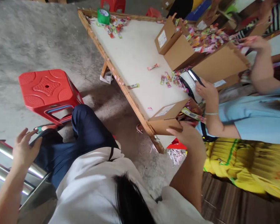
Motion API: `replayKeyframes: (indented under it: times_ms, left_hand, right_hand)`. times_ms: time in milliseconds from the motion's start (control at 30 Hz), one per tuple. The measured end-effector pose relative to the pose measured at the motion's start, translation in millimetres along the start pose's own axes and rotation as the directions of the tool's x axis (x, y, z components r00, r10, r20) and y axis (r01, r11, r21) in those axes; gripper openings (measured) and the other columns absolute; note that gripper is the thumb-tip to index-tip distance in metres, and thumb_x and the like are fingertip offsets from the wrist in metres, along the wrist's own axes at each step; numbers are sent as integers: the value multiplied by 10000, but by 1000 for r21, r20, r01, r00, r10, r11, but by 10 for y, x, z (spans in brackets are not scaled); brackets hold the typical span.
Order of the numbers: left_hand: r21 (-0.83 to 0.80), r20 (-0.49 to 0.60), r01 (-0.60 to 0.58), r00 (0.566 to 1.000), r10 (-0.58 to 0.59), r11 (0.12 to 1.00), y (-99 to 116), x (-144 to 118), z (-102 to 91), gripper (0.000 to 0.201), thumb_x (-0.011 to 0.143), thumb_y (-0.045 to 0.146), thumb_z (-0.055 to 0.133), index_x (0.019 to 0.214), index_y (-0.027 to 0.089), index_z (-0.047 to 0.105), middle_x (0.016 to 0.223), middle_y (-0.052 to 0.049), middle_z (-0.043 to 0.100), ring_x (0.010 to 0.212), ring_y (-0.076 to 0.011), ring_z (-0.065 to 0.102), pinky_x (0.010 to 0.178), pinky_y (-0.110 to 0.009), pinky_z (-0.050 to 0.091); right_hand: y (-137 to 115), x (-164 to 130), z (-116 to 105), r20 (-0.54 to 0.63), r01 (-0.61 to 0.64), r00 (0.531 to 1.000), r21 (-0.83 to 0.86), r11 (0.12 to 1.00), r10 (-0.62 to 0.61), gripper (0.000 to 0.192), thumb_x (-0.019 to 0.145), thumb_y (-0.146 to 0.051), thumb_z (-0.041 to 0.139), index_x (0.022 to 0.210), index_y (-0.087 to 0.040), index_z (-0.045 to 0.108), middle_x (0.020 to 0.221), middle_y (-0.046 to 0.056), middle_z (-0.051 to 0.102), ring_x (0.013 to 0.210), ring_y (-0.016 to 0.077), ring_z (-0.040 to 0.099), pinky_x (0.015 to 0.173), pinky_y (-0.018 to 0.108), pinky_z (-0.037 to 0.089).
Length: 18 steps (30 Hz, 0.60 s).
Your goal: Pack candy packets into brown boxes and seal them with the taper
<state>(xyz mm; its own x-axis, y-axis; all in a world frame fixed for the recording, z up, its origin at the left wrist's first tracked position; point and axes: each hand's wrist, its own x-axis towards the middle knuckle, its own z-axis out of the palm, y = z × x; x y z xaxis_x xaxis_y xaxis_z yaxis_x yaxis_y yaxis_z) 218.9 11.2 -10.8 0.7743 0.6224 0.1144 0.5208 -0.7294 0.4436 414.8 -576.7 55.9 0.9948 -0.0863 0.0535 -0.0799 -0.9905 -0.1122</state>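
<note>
My left hand (25, 148) hangs at the lower left, its fingers spread and holding nothing, beside shiny metal tubes (4, 168). My right hand (189, 137) is at the near corner of a small cardboard box (163, 126), its fingers stretched out over the box's side. Wrapped packets fill that box, and one long green-and-pink packet (192, 115) lies across the top, just above my right hand. Whether my fingertips press on the box is hard to make out. The box stands at the near corner of a white table (135, 46) with a wooden edge.
A red stool (46, 87) stands on the concrete floor. Larger cardboard boxes (182, 53) hold heaped candy packets (207, 39). Green tape (103, 17) sits at the table's far corner. At right, a person in a blue shirt (254, 115) holds a dark flat object. Yellow sacks (242, 165) lie nearby.
</note>
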Motion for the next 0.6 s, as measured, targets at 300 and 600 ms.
replayKeyframes:
  times_ms: [300,600]
  left_hand:
    - [-456,311,-107,911,271,883,1098,314,864,518,787,567,619,1193,244,642,1220,-35,713,1126,-264,667,1052,-419,505]
    - [-496,851,750,318,419,437,2696,-276,1667,884,630,893,594,1104,151,677,1222,-182,692,1199,-370,618,1077,-519,436]
  right_hand:
    - [-161,418,-54,-98,-95,990,33,995,98,292,844,-402,618,1028,-206,733,881,137,729,825,312,636,661,357,403]
    - [-663,-457,-549,-293,404,899,260,877,-327,241,897,-451,567,796,-274,695,723,41,692,677,232,635,626,318,459]
